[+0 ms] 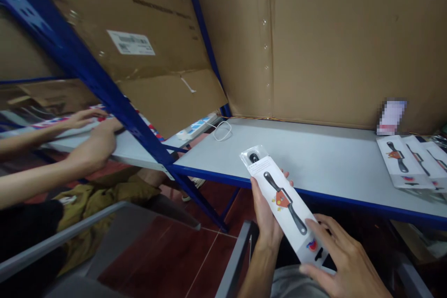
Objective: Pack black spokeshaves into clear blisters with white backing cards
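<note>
And the white package (288, 207) is held up on a slant, in front of the table (300, 142), its far end reaching over the table's blue front edge. It is gripped by the left hand (267, 221) — the thumb is laid along the near left side, the palm is kept beneath, and fingertips are seen peeping out past the right edge. At the top, a black handle end (253, 157) is shown inside clear plastic, just beyond those fingers. Down at the lower end, the corner is framed by the right hand (351, 258): its index finger is rested on the printed face near the pictured tool's tip, its thumb is set at the bottom edge, the other fingers are curled at the right side — whether a firm grip is made there cannot be told.

Over to the right, similar packages (403, 163) are laid overlapping on the table. A white cable (222, 131) is looped at the back left corner, and farther left another person's hands (93, 146) are seen, blurred, at a neighbouring table.
</note>
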`<state>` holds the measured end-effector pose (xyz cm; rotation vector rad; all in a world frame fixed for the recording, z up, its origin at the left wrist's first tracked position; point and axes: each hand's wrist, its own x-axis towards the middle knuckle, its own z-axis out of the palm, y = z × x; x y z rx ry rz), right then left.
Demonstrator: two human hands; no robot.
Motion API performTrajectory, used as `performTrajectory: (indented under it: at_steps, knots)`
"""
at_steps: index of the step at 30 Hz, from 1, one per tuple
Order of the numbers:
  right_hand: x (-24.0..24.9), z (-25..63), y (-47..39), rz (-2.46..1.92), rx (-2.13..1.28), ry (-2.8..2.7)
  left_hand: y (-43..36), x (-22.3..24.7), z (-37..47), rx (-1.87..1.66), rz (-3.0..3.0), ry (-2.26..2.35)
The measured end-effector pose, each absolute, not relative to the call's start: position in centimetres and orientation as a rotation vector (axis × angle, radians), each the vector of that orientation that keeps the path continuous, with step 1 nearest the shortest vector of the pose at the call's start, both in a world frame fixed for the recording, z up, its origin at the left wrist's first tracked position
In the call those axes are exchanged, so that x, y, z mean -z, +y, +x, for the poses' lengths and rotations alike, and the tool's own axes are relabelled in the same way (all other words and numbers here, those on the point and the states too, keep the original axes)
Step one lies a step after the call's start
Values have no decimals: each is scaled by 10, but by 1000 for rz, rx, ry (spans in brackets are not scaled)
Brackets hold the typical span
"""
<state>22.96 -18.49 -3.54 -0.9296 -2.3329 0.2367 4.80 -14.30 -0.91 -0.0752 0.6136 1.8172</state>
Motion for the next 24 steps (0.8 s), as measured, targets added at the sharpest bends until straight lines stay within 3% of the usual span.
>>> performTrajectory:
  at_steps: [9,24]
  knots:
    - [29,245,-176,-660,-283,-2391,-149,6,23,-1649,-3,453]
    - [29,240,-179,-941,-319,-2146,-147,24,59,-1497,93,515]
